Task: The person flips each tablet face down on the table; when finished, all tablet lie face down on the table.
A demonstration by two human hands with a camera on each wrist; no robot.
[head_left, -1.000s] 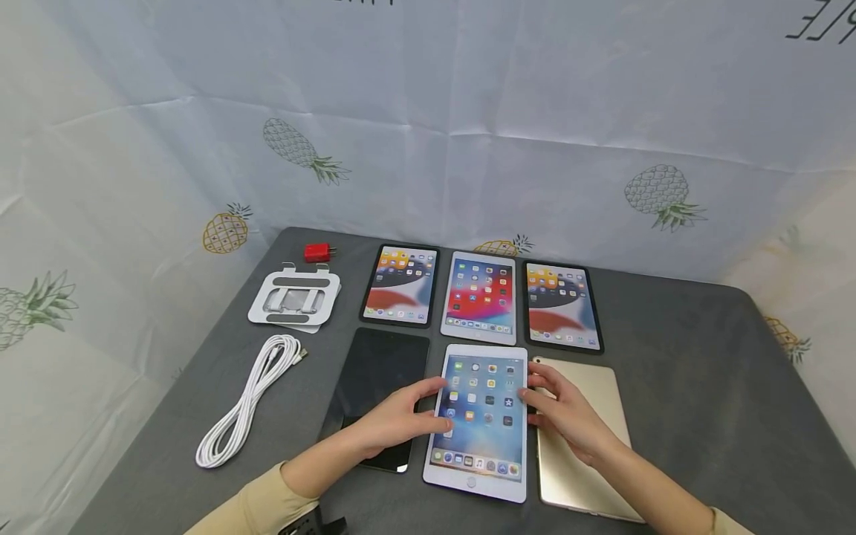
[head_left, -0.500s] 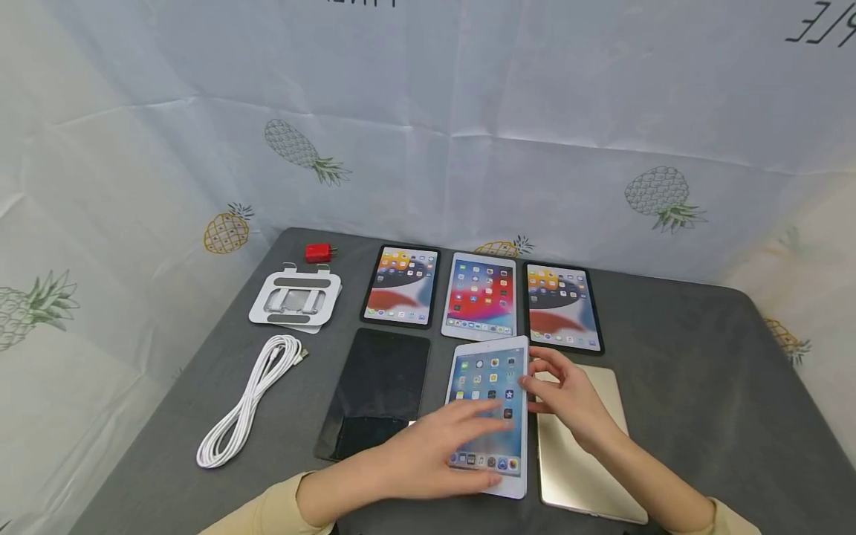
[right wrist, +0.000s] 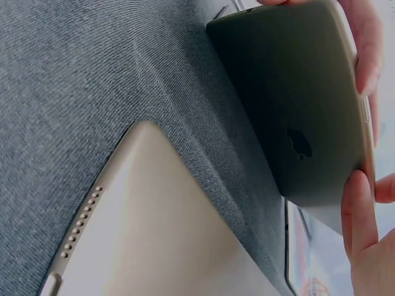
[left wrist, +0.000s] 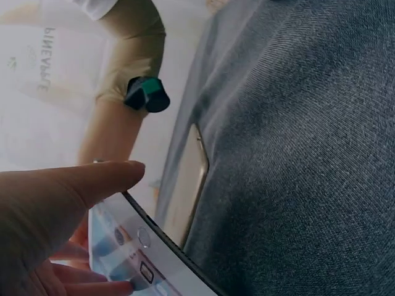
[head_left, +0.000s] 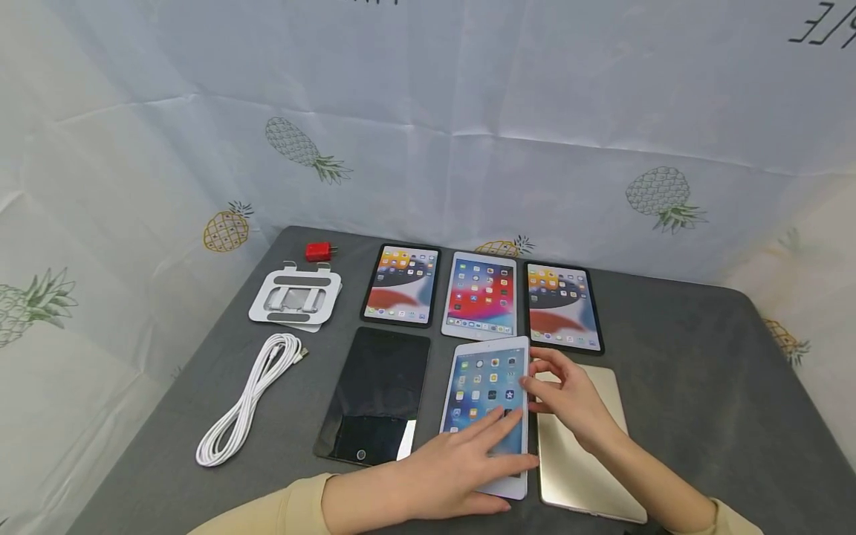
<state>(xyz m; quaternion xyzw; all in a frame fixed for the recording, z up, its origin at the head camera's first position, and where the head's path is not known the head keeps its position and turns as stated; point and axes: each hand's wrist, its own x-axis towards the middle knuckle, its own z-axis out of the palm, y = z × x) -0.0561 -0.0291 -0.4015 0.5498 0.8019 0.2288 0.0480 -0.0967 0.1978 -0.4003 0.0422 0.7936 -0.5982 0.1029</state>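
Hands are tilting the white tablet (head_left: 491, 386) up: right hand (head_left: 568, 401) is pinching its edge, left hand (head_left: 461, 464) now lying flat-fingered across its screen, having slid over from the side.

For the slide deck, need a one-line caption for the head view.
Two hands, left and right, lift a lit white tablet from a grey table among five other tablets.

The right hand (right wrist: 364, 203) grips a raised tablet (right wrist: 296, 105) by its edge, its dark back and logo showing. Below it, a gold tablet (right wrist: 148, 234) lies back-up on the grey desk (right wrist: 68, 74).
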